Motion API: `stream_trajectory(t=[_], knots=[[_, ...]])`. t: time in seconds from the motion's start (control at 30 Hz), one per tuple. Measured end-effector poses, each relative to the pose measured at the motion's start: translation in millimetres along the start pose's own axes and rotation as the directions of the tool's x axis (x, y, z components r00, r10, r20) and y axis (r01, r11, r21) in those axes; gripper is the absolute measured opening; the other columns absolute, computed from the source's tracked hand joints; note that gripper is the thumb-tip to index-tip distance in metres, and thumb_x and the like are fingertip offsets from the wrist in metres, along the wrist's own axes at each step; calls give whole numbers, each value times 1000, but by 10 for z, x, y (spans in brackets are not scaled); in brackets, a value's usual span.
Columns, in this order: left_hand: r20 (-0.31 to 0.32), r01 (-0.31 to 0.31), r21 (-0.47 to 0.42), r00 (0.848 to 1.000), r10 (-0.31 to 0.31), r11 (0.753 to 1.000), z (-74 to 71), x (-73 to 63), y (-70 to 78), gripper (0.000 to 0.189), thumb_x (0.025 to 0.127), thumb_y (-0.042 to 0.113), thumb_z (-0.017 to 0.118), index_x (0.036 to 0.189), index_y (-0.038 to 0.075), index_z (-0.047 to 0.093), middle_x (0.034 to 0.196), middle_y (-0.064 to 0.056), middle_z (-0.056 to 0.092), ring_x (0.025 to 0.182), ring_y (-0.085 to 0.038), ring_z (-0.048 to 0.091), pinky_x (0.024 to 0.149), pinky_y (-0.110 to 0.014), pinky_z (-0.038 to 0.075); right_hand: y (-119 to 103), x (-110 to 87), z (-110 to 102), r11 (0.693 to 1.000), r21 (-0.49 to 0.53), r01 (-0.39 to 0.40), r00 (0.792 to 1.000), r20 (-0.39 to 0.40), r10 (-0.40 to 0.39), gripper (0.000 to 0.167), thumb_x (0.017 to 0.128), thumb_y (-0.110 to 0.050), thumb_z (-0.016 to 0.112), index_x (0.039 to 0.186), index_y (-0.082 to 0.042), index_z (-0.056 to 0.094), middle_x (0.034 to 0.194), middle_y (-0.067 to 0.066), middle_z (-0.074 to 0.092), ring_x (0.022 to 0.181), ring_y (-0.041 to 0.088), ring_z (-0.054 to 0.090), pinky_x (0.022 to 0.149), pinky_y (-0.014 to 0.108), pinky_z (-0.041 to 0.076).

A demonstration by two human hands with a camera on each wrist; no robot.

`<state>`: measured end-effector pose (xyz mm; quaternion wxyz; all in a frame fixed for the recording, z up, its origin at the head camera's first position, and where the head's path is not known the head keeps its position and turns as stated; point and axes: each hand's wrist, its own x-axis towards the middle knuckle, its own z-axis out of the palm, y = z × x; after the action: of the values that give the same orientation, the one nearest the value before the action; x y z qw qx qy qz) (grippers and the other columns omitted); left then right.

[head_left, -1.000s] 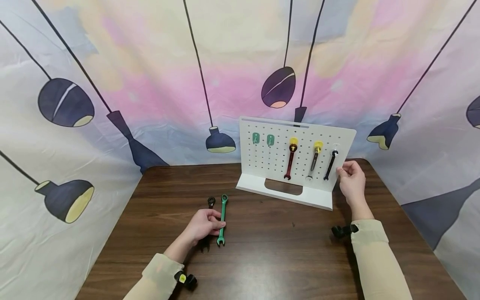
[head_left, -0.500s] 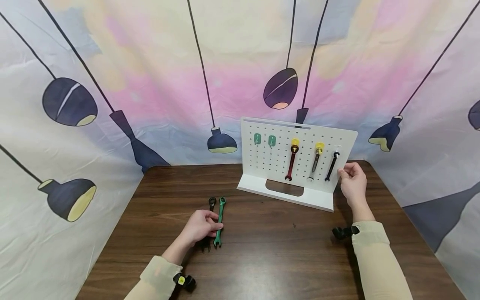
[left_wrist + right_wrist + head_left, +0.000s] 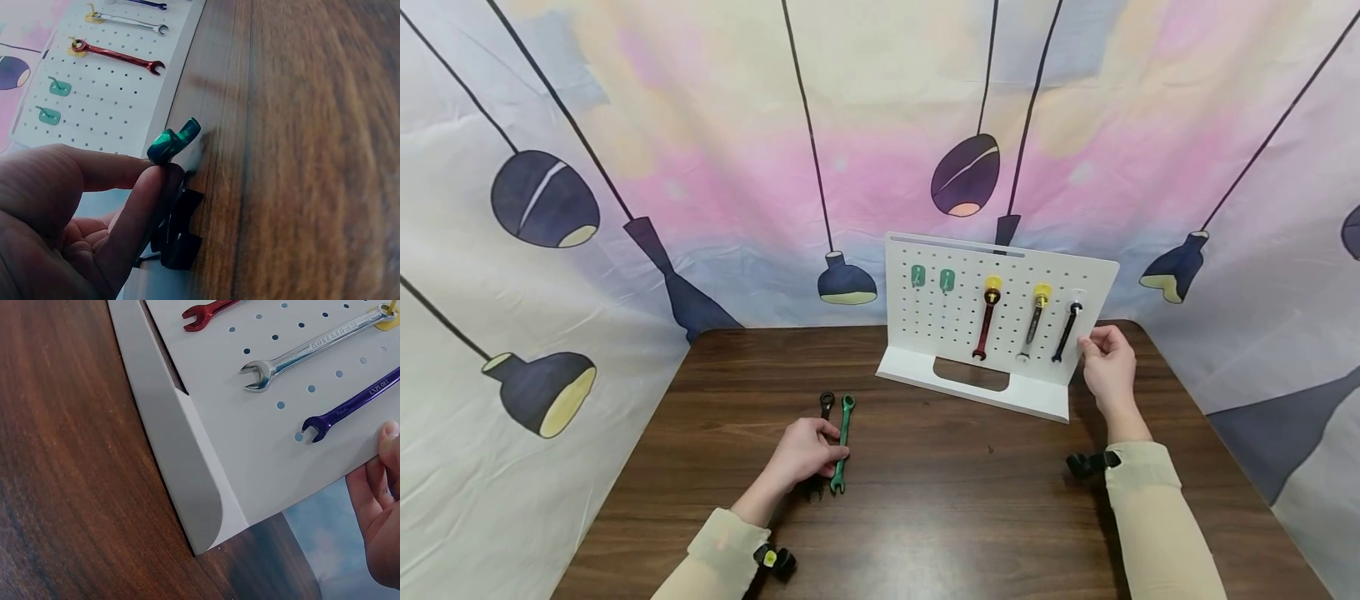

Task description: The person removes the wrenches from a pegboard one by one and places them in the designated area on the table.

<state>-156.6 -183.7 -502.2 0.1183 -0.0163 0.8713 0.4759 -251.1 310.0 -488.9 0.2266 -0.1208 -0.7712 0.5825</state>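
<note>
A pale cloth (image 3: 715,108) printed with hanging lamps rises behind a brown wood-grain table (image 3: 962,508). On the table's far right part stands a white pegboard (image 3: 958,321). The right hand (image 3: 1108,371) grips its right edge, thumb on the front face, other fingers behind. Well apart, the left hand (image 3: 805,450) pinches a green wrench (image 3: 844,429) between thumb and fingertip, narrowly. A black wrench (image 3: 827,403) lies just left of it, partly hidden; whether fingers touch it I cannot tell. A red wrench (image 3: 986,327), silver wrench (image 3: 1033,327) and purple wrench (image 3: 353,407) hang from the board, right of two green hooks (image 3: 918,276).
</note>
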Motion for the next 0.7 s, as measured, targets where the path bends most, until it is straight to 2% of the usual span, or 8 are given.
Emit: stream_trajectory(t=[0.23,0.4,0.7], knots=[[3,-10,51,1000,10,999,12,2,28,30,88,4,86,111,-5,70,67,-7,68,53,-19,69,53,-34,62,15,8,-14,1000,-4,-10,1000,20,10,8,110,-13,62,109,-5,61,95,-3,60,86,12,52,70,18,46],[-1,-39,95,999,39,995,28,12,15,31,87,4,87,111,-6,69,65,-5,68,51,-18,69,52,-33,60,9,16,-10,1000,-1,-4,1000,12,4,9,110,-11,62,110,-2,60,94,-5,61,86,10,53,70,17,47],[-11,-49,160,999,51,986,27,-3,45,31,86,4,88,108,-5,69,63,-2,68,50,-16,67,52,-31,58,-1,6,-11,1000,-5,-14,1000,14,14,13,110,-11,62,113,1,60,95,-5,61,87,10,53,71,17,47]])
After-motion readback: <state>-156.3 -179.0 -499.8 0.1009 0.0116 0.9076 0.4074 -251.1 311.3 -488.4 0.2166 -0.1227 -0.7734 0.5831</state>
